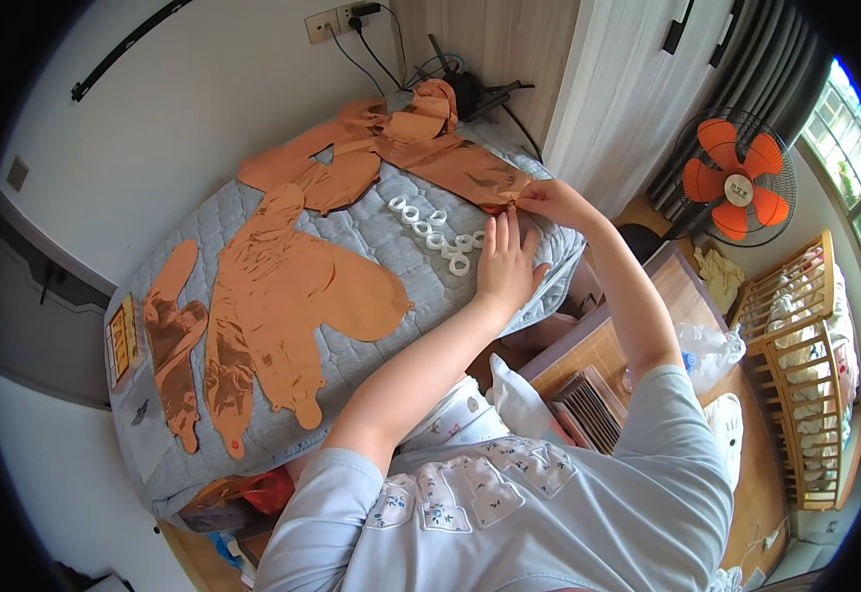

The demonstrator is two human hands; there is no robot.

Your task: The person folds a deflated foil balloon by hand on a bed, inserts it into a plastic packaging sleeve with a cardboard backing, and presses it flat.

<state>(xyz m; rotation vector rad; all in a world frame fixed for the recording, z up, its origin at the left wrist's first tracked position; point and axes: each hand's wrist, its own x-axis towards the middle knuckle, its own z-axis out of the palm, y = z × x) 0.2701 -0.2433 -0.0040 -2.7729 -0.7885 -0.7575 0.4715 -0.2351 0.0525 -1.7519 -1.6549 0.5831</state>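
Several flat, uninflated copper-coloured foil balloons lie on a grey quilted bed [351, 233]. My right hand [557, 203] pinches the near end of a long foil balloon [455, 166] at the bed's right side. Just left of it, my left hand [507, 264] rests with fingers stretched out, their tips close to the same balloon end. Small white rings [434, 240] lie beside my left hand, partly hidden by its fingers. Farther left spread a large foil balloon [297, 286] and a narrower foil balloon [176, 340].
A small boxed item [122, 340] sits at the bed's left edge. Cables run from a wall socket [336, 22] to dark gear behind the bed. To the right are a wooden table [559, 370], an orange-bladed fan [736, 183] and a wooden crib [795, 395].
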